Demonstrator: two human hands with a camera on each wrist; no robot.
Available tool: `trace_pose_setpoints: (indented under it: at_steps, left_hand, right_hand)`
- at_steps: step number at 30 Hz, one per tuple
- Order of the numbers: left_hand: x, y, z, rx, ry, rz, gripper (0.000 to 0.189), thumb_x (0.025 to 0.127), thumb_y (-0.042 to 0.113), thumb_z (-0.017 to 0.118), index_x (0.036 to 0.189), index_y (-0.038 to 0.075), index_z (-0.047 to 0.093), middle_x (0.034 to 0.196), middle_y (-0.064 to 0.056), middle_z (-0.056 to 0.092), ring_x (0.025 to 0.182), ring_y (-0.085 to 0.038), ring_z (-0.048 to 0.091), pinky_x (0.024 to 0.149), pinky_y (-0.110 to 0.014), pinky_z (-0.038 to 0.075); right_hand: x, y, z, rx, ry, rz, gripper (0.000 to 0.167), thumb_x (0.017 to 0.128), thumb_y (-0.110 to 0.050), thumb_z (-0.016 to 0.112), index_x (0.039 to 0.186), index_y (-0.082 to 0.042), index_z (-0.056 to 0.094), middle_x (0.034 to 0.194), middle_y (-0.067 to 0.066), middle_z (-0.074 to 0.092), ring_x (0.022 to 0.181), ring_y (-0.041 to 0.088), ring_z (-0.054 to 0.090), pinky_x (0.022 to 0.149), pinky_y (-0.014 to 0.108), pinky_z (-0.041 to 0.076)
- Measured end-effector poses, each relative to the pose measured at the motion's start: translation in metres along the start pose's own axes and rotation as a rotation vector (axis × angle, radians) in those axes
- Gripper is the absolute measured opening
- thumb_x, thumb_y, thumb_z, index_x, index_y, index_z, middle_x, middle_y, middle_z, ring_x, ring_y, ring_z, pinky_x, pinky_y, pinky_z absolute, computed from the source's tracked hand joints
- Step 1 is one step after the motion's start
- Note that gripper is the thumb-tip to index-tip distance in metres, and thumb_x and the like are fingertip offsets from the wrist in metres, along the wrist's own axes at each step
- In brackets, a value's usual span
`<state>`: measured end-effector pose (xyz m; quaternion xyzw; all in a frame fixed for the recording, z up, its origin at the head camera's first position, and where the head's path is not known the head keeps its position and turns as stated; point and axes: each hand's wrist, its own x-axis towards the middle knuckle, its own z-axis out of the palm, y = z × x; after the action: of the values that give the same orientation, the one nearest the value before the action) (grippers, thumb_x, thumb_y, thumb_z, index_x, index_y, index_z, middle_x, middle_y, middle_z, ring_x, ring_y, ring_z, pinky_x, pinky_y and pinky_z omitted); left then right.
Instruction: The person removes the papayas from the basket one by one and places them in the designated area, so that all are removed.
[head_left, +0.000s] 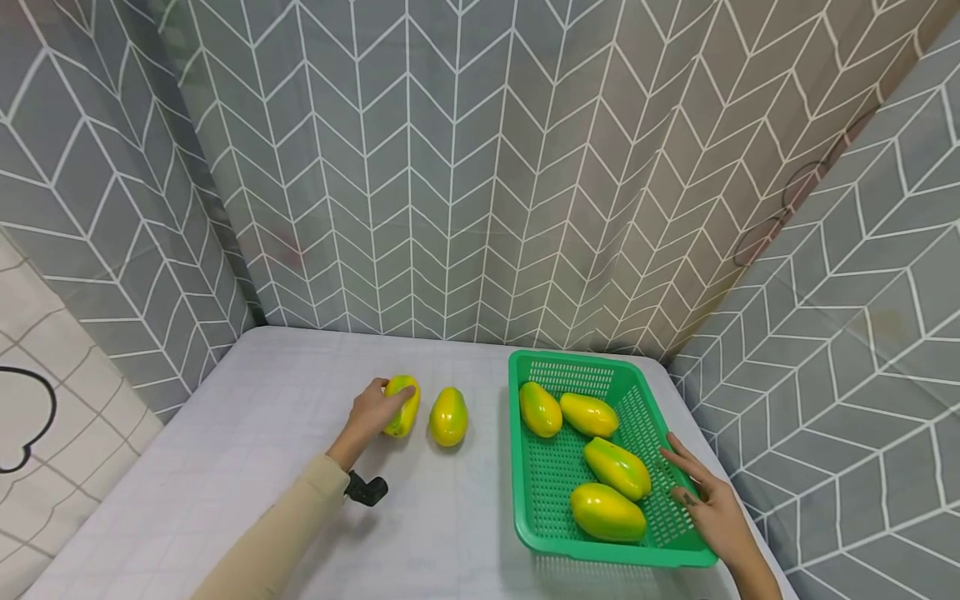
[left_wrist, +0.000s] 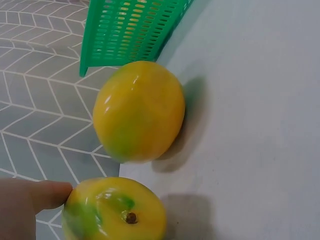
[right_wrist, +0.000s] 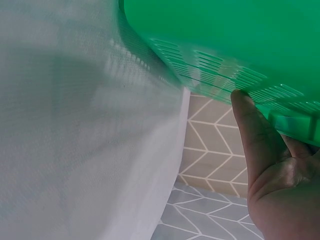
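My left hand (head_left: 377,411) grips a yellow-green papaya (head_left: 403,407) on the table, thumb on its near side and fingertips at its far side. In the left wrist view that papaya (left_wrist: 115,212) shows its brown stem end. A second papaya (head_left: 448,417) lies just to its right, untouched. At the right, my right hand (head_left: 708,504) holds the side rim of a green plastic basket (head_left: 516,467), with the rim between its digits. One finger presses the slotted outer wall in the right wrist view. Several papayas (head_left: 617,468) lie inside the basket.
A white cloth covers the table (head_left: 247,433). Grey curtains (head_left: 450,167) with white chevron lines stand behind it and at the right side. A black strap mount (head_left: 366,489) sticks out from my left wrist.
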<state>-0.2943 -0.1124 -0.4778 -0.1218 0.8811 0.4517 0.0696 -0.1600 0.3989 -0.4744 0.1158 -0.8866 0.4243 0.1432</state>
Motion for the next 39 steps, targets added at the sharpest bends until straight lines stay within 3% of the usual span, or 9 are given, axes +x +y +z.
trace_pose_setpoints:
  at_steps: [12,19,27,34,39]
  left_hand:
    - [0.002,0.003,0.012,0.005,0.021,0.001,0.083,0.101,0.055,0.058,0.157,-0.003,0.039,0.139,-0.028,0.059,0.111,-0.035,0.061,0.081,-0.038,0.061]
    - [0.003,0.003,0.016,0.033,0.044,0.018,0.081,0.101,0.053,0.057,0.155,-0.005,0.041,0.136,-0.03,0.06,0.111,-0.036,0.062,0.078,-0.038,0.06]
    - [0.001,0.002,0.02,0.064,0.051,0.029,0.081,0.102,0.053,0.055,0.155,-0.007,0.04,0.137,-0.032,0.06,0.112,-0.038,0.061,0.093,-0.048,0.057]
    - [-0.001,0.003,0.019,0.064,0.044,0.014,0.083,0.103,0.056,0.053,0.156,-0.006,0.039,0.138,-0.033,0.057,0.11,-0.038,0.06,0.085,-0.044,0.058]
    - [-0.003,0.005,0.02,0.087,0.106,0.039,0.082,0.103,0.056,0.047,0.157,-0.005,0.037,0.144,-0.037,0.048,0.122,-0.048,0.054,0.101,-0.057,0.052]
  right_hand:
    - [0.002,-0.001,0.001,0.01,-0.005,0.007,0.054,0.094,0.014,0.061,0.147,0.004,0.058,0.171,0.009,0.04,0.137,-0.03,0.027,0.098,-0.005,0.036]
    - [0.005,-0.002,0.002,0.005,0.007,0.0,0.054,0.092,0.013,0.064,0.146,0.003,0.06,0.168,-0.005,0.043,0.137,-0.029,0.029,0.098,-0.006,0.032]
    - [0.005,0.0,0.002,0.004,0.014,-0.008,0.054,0.093,0.014,0.064,0.145,0.004,0.06,0.168,-0.011,0.042,0.137,-0.03,0.028,0.099,-0.006,0.033]
    - [0.003,-0.002,-0.001,-0.015,-0.007,0.027,0.052,0.096,0.009,0.063,0.147,0.001,0.059,0.17,0.008,0.042,0.136,-0.03,0.028,0.097,-0.006,0.03]
    - [0.001,-0.001,-0.001,-0.02,-0.004,0.034,0.052,0.096,0.008,0.064,0.148,0.0,0.059,0.17,0.009,0.042,0.136,-0.03,0.029,0.097,-0.006,0.03]
